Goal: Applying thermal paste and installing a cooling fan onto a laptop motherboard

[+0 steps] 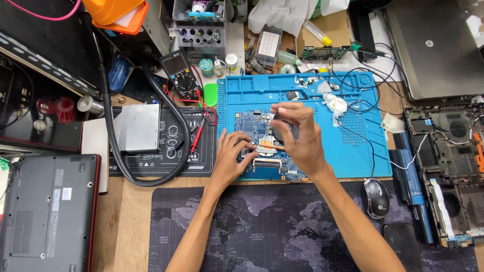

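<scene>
A blue laptop circuit board (pixel 252 126) with a copper heat pipe (pixel 266 146) lies on a bright blue silicone repair mat (pixel 353 151) at the middle of the cluttered wooden worktop (pixel 126 221). The left hand (pixel 234 153) presses flat on the board's near edge, fingers spread and holding nothing, while the right hand (pixel 297 136) hovers over the black round cooling fan (pixel 282 132) at the board's right side — its grip pinched closed on the fan's far rim. A crumpled white tissue (pixel 335 106) and loose black wires (pixel 363 100) lie on the mat to the right. Just left of the mat sit a black printed work mat (pixel 161 161), a silver metal drive caddy (pixel 136 127) and a black multimeter (pixel 181 75) with red probes (pixel 197 136). A closed black laptop (pixel 48 211) rests at the near left; a black computer mouse (pixel 376 197) and an opened laptop chassis (pixel 448 166) lie right — a dark world-map desk pad (pixel 262 226) spreads nearest the person.
</scene>
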